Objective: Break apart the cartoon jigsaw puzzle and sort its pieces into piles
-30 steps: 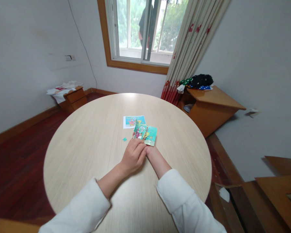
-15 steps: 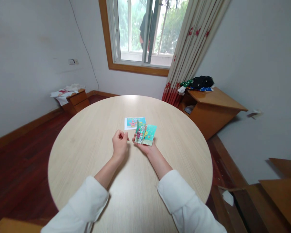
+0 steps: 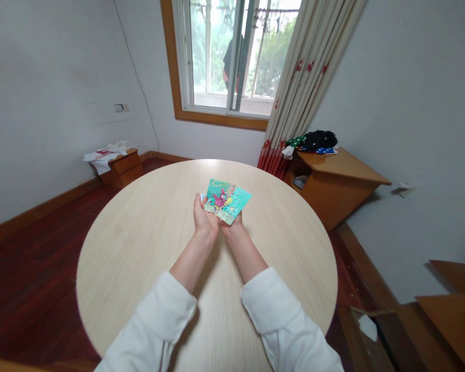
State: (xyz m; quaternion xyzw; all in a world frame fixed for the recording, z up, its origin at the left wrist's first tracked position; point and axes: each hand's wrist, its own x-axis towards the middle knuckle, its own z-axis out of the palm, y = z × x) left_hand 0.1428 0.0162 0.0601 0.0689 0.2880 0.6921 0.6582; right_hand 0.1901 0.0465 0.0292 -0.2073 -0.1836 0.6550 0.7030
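A small jigsaw puzzle [image 3: 228, 200], turquoise with a pink cartoon figure, rests across both my hands above the middle of the table. It bends along a line near its centre, so the two halves lie at different angles. My left hand [image 3: 205, 217] supports the left half from below, thumb up along its left edge. Under the right half is my right hand [image 3: 233, 223], palm up, its fingers mostly hidden by the puzzle. A sliver of a white-edged picture card [image 3: 203, 197] shows on the table behind my left hand; the rest of it is covered.
The round pale wooden table [image 3: 139, 248] surrounds my forearms. A tilted wooden cabinet [image 3: 344, 165] with dark cloth [image 3: 320, 139] on it stands at the back right. To the back left is a small drawer unit [image 3: 126, 168]. Beyond the table are a curtain [image 3: 294, 98] and a window.
My left hand has opened from a loose fist and moved right, under the puzzle. The puzzle's left half has swung down from its upright fold, spreading flatter and covering most of the card.
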